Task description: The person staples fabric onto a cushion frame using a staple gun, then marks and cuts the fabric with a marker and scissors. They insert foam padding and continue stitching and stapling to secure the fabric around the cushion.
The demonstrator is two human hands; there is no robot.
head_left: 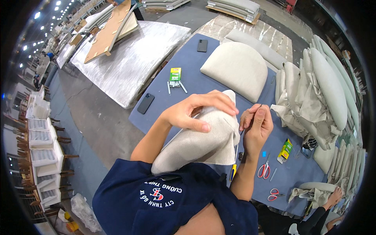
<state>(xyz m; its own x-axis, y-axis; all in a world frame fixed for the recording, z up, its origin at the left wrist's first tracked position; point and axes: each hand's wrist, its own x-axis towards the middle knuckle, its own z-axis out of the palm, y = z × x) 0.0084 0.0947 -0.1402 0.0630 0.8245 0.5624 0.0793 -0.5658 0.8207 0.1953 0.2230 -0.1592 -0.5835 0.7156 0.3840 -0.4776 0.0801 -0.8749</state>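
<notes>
A cream fabric-covered cushion point(184, 141) is tilted up against my chest, its loose cloth gathered and folded on the right side. My left hand point(203, 109) grips its upper part, thumb on the near face and fingers over the top. Beside the folded edge, my right hand point(257, 123) is closed in a pinch on a thin, dark, needle-like piece; its exact kind is too small to make out. Below that hand a screwdriver with a yellow and black handle point(234, 171) lies on the blue table point(250, 188), partly hidden by my forearm.
A finished-looking cushion point(237, 68) lies ahead, with stacked cushions point(329, 86) at right. Two phones, chalk sticks by a green-yellow box point(175, 74), another such box point(285, 150) and red-handled scissors point(264, 171) are on the table. A co-worker's hand point(335, 197) touches fabric at lower right.
</notes>
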